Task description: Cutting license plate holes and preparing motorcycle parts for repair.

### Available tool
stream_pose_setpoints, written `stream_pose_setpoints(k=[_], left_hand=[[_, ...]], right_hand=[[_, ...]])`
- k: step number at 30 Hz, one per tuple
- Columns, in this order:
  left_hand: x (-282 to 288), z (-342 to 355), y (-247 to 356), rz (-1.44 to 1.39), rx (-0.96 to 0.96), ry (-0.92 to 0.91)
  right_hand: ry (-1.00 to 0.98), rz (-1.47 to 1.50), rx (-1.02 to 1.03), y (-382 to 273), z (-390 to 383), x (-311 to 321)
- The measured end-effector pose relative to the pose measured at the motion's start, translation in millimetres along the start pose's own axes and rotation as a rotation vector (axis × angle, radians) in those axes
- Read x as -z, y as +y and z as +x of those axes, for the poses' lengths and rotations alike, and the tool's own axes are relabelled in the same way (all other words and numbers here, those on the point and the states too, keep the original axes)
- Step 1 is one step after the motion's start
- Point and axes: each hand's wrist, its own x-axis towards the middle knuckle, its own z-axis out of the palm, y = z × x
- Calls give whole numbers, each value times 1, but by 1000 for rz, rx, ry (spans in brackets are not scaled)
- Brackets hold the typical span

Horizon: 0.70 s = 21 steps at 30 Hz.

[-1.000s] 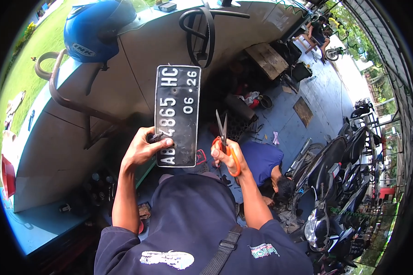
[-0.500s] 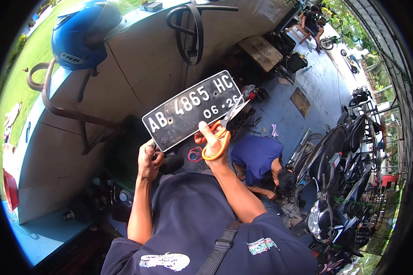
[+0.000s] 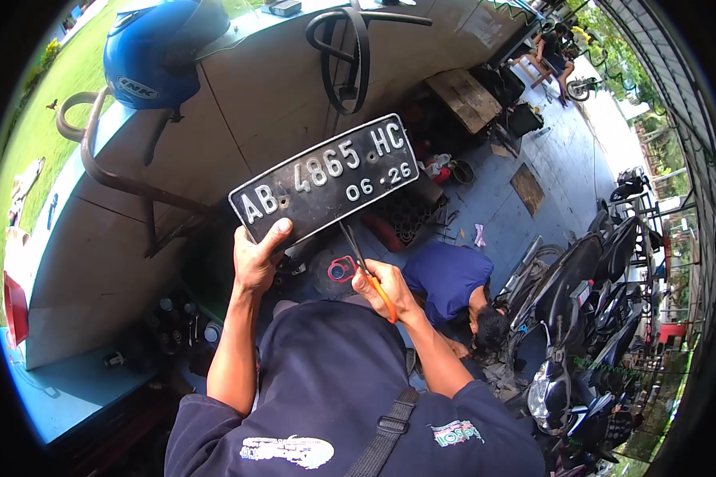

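My left hand (image 3: 256, 256) grips the lower left corner of a black licence plate (image 3: 328, 191) with raised white characters and a white rim, held tilted with its right end higher, thumb on the front face. My right hand (image 3: 382, 282) is closed round orange-handled scissors (image 3: 382, 296) just below the plate. Their blades point up and left toward the plate's lower edge; whether they touch it I cannot tell.
A co-worker in blue (image 3: 445, 274) bends beside parked motorbikes (image 3: 581, 302) at the right. A blue helmet (image 3: 147, 60) rests on the curved wall (image 3: 231, 95) near bent metal tubing (image 3: 119, 187). A wooden board (image 3: 461, 99) and two seated people (image 3: 553, 56) are farther back.
The plate has turned from upright to a slanted landscape position. The scissors crossed its right part half a second ago; now they are lower, below its edge, pointing up and left.
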Motion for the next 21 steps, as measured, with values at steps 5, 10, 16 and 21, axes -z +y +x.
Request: stream_pose_setpoints(k=[5,10,16,21], left_hand=[[-4,-2,-2,111,29,-82],[-3,1,-5,94,52,-111],[5,5,-10,104,45,-107],[8,11,-10,90,27,-121]], right_hand=[[0,-64,-13,-16,26,-3],[45,-120,-72,-23,27,-8],[89,-172,10,-11,27,-17],[130,-144,61,-7,33,-19]])
